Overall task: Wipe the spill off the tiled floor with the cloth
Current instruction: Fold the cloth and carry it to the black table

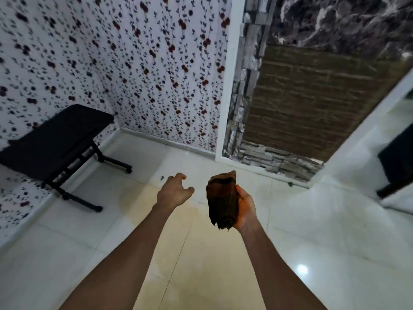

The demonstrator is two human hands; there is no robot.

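Cloth (222, 199): brown, dark stripes, folded into thick wad, frayed lower end. Long axis runs away from person, top end toward stone wall (290, 108). Held above floor (312, 231). Right hand (244, 205) beside cloth, fingers wrapped round it. Left hand (174, 191) left of cloth, apart, holding nothing, fingers loosely curled. Bench (55, 139) far left of cloth.

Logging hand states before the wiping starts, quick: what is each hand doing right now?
Left hand: open, fingers loosely curled, holding nothing.
Right hand: fingers curled round the folded brown cloth, held above the floor.
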